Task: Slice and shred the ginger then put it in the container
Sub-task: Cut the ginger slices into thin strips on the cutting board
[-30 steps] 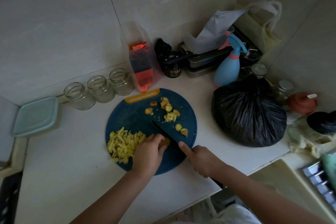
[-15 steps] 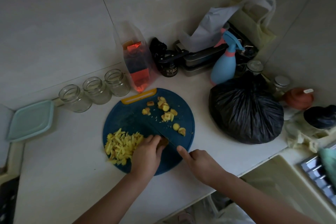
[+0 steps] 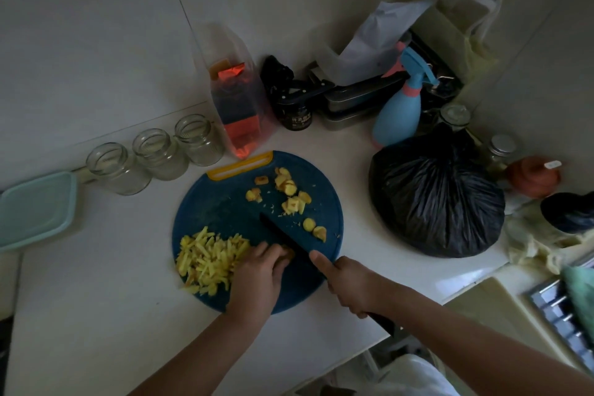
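Observation:
A round blue cutting board [image 3: 225,206] lies on the white counter. A heap of shredded ginger [image 3: 209,259] covers its left part, and several ginger slices [image 3: 291,193] lie at its far right. My left hand [image 3: 260,273] pins a small ginger piece [image 3: 289,251] with curled fingers. My right hand [image 3: 348,283] grips a black knife [image 3: 284,236], index finger along the blade's spine; the blade rests on the board right beside the left fingertips. A pale green container [image 3: 32,212] sits at the far left.
Three glass jars [image 3: 154,154] line the wall behind the board, next to a clear bag with an orange pack [image 3: 238,112]. A full black plastic bag [image 3: 437,196] sits right of the board. A blue spray bottle [image 3: 398,112] and metal tins stand behind.
The knife blade has shifted slightly against the ginger piece in small cutting strokes. The left hand stays pressed on the piece. The camera view moved a little.

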